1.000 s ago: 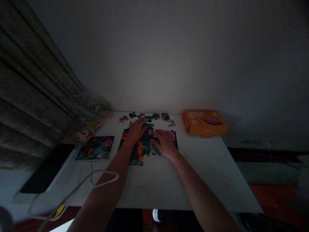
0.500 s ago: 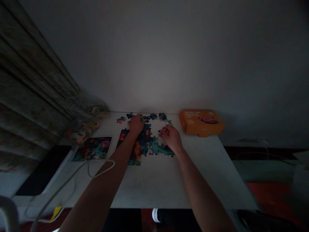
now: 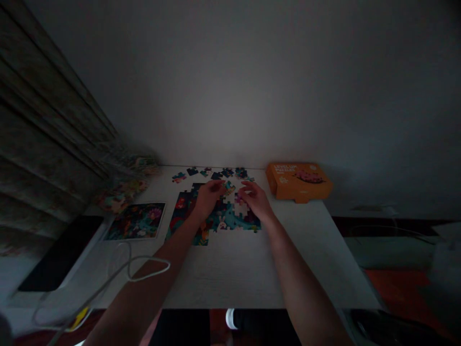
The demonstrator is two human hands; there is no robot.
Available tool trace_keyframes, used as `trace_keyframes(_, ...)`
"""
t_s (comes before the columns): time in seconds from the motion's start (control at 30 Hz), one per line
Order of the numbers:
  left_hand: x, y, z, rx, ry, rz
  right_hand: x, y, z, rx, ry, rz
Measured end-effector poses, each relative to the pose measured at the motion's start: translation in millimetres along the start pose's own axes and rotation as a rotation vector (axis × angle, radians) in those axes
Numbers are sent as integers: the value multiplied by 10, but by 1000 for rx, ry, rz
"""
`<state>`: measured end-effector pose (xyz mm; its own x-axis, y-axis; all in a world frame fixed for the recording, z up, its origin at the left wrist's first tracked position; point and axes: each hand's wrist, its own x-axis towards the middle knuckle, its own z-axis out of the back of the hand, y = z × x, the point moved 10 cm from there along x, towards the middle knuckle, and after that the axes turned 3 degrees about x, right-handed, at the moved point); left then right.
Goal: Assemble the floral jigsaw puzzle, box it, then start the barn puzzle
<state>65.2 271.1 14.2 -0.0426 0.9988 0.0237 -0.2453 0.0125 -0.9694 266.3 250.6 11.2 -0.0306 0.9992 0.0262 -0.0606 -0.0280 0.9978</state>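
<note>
My left hand (image 3: 208, 198) is over the upper middle of a partly joined jigsaw puzzle (image 3: 236, 222) and pinches a teal and yellow puzzle piece (image 3: 228, 188) at its fingertips. Facing it from the right, my right hand (image 3: 255, 199) has its thumb and forefinger apart, close to a purple puzzle piece (image 3: 238, 198). Whether the right fingertips touch that piece is hard to tell in the dim light. The joined part shows a white rabbit (image 3: 222, 223) and dark blue areas. My left hand and forearm hide some of its left side.
Several loose puzzle pieces (image 3: 216, 175) lie along the wall. An orange puzzle box (image 3: 302, 182) stands at the back right. To the left are a picture sheet (image 3: 137, 221), a dark flat device (image 3: 63, 254) and a white cable (image 3: 149, 278). A curtain (image 3: 46, 110) hangs beside the table.
My left hand has come back from the loose pieces by the wall and now holds a puzzle piece near my right hand. The right hand has stayed about in place, its fingers more spread.
</note>
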Motion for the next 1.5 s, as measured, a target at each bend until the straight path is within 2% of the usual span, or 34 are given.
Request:
trace_keyframes(0.1,-272,75,-6,-119,13,66,-28,2,-152,83,130,-30)
trace_keyframes(0.2,-401,111,-63,-199,50,121,-49,-34,-211,64,178,-78)
trace_keyframes(0.33,-413,49,-198,-173,233,89,-28,-43,-155,28,158,-77)
trace_keyframes(0.4,-404,-24,-166,28,302,-9,-23,-36,-80,-21,162,-88)
trace_keyframes(0.47,-417,-103,-105,349,343,-152,-41,-34,26,-78,193,-129)
trace_keyframes(0.53,-474,-115,-110,665,415,-268,-91,-29,135,-133,264,-186)
trace_keyframes(0.6,-543,-38,-158,883,507,-307,-183,-41,206,-215,385,-255)
trace_keyframes(0.73,-578,113,-191,1040,552,-247,-462,-167,190,-400,686,-432)
trace_keyframes(0.83,-538,148,-162,1050,520,-213,-574,-250,108,-470,784,-503)
trace_keyframes(1.07,-476,158,-58,1087,449,-188,-582,-326,51,-452,698,-561)
trace_keyframes(1.33,-507,107,-80,1062,462,-173,-613,-384,263,-346,544,-688)
trace_keyframes(1.5,-508,91,-90,1026,468,-172,-629,-450,290,-344,487,-725)
